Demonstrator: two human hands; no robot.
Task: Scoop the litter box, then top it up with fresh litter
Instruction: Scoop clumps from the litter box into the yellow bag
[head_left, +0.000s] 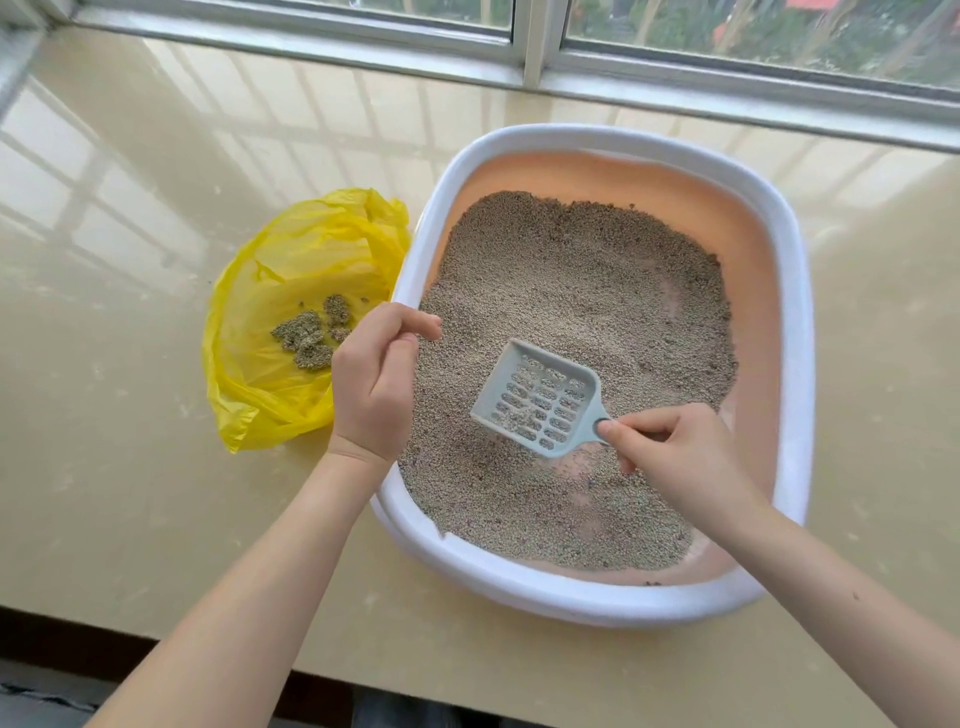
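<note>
The litter box (795, 332) has a white rim and peach inner walls, and grey-brown litter (571, 280) covers most of its floor. My right hand (680, 457) grips the handle of a pale blue slotted scoop (537, 397), which sits over the litter near the box's front with a few grains in its pan. My left hand (376, 384) is curled over the box's left rim. An open yellow plastic bag (311, 249) lies left of the box with several litter clumps (311, 338) inside.
Everything sits on a glossy beige stone sill (130, 260) below a window frame (535, 57). The sill's front edge (156, 629) runs along the bottom, with dark floor beyond. Bare patches of the box floor show at the right and front.
</note>
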